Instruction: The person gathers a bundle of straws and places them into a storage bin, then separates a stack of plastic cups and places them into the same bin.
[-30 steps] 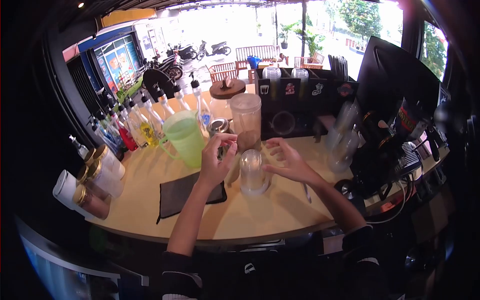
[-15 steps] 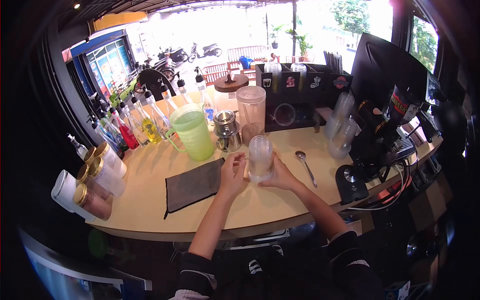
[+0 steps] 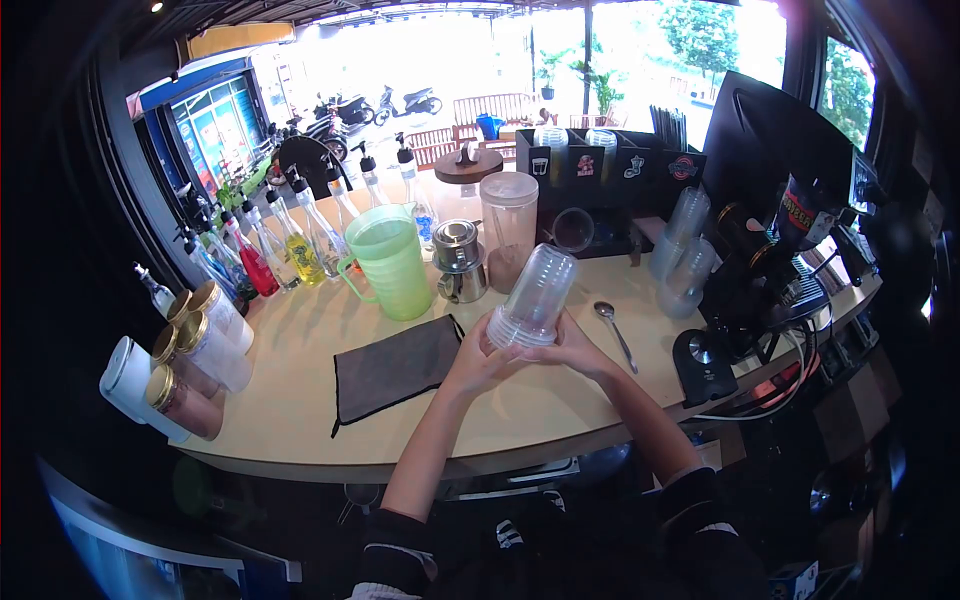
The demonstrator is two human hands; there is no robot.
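Note:
A stack of clear plastic cups (image 3: 538,292) is between my hands above the counter, tilted with its closed end up and to the right. My left hand (image 3: 482,352) is closed round the rim end on the left side. On the other side my right hand (image 3: 578,346) grips the same rims, thumb in front. A metal spoon (image 3: 616,335) lies to the right of my right hand. Left of my left hand is a grey cloth (image 3: 395,370) with dark edging. Behind the cups stand a tall lidded canister (image 3: 509,225) and a metal drip filter on a steel cup (image 3: 460,262).
A green pitcher (image 3: 391,265) stands behind the cloth, beside pump bottles (image 3: 300,250). Lidded jars (image 3: 213,345) line the left end. More clear cups (image 3: 688,275), a black tamping stand (image 3: 703,365) and a coffee machine (image 3: 790,290) occupy the right. A black organizer (image 3: 640,170) is behind.
The cup stack has gone from nearly upright to tilted right and raised slightly. My left hand has shifted from beside the stack to gripping its rims.

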